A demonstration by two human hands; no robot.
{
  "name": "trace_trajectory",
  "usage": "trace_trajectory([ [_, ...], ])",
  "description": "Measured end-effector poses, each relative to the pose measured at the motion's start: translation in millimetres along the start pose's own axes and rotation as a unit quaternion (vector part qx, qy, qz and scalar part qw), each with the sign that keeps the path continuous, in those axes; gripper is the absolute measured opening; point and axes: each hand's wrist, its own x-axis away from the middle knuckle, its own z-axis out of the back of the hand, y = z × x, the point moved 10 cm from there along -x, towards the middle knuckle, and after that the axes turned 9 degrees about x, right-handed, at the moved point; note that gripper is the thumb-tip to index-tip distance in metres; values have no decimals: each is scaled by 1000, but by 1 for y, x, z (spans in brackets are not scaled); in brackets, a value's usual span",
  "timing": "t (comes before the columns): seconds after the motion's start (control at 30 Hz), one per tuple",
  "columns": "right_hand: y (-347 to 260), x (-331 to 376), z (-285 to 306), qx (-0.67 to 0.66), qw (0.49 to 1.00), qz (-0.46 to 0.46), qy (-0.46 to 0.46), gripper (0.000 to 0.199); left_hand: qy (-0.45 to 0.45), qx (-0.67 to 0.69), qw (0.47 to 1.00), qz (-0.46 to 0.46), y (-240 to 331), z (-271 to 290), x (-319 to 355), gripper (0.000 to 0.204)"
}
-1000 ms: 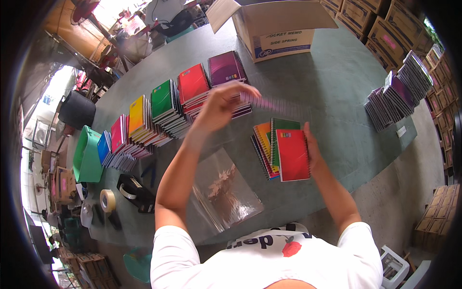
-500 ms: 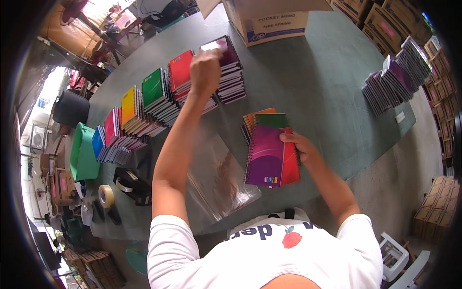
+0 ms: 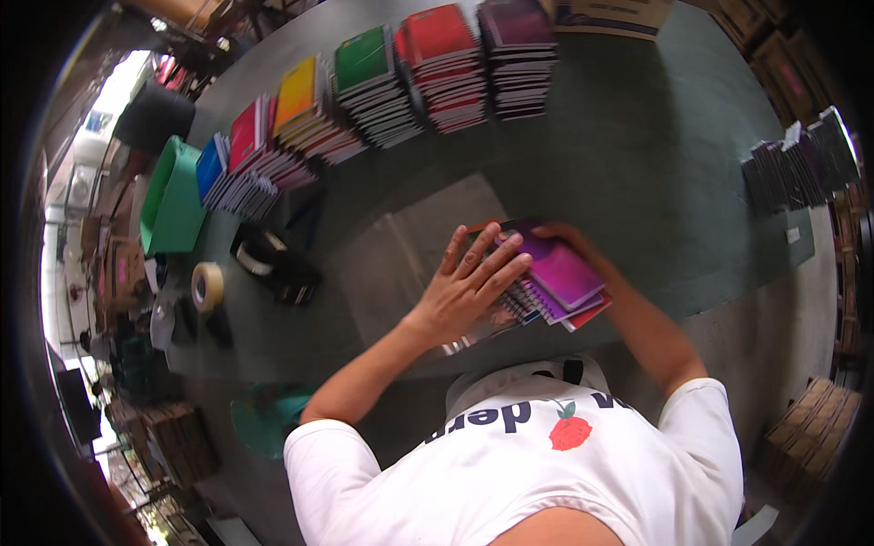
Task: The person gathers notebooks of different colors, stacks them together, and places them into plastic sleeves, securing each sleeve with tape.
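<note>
A small bundle of spiral notebooks, purple on top with red showing beneath, is tilted in front of me above the table. My right hand is closed round its far right side, its fingers partly hidden. Against the spiral-bound side lies my left hand, fingers stretched out and slightly spread, touching the bundle. Under and beside the left hand are clear plastic sheets or bags. Beyond stand stacks of spiral notebooks: purple, red, green, yellow, pink-red and blue.
To the left are a green bin, a roll of tape and a black tape dispenser. More notebooks lean together at the table's right side. A cardboard box sits at the far edge; cartons stand on the floor.
My left hand has come back from the far purple stack to the bundle. The bundle has turned in my right hand, and another purple notebook appears on top. The view has shifted.
</note>
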Motion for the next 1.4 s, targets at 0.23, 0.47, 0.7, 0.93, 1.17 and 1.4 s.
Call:
trace_trajectory([
  [0.23, -30, -39, -118, 434, 863, 240, -98, 112, 314, 397, 828, 240, -85, 26, 145, 82],
  [0.47, 20, -63, -150, 451, 774, 444, 5, 116, 404, 363, 799, 259, -102, 34, 187, 95],
  [0.7, 33, -64, -150, 446, 753, 482, -41, 92, 390, 371, 790, 294, -104, 17, 188, 88],
  [0.93, 24, -69, -59, 572, 691, 434, 85, 82, 291, 362, 841, 276, -118, -21, 148, 84],
  [1.17, 19, -46, -33, 633, 605, 456, 163, 82, 195, 372, 863, 280, -136, -69, 125, 90],
  [1.4, -11, -26, -57, 523, 778, 292, 188, 72, 56, 595, 692, 406, -98, -36, 97, 92],
])
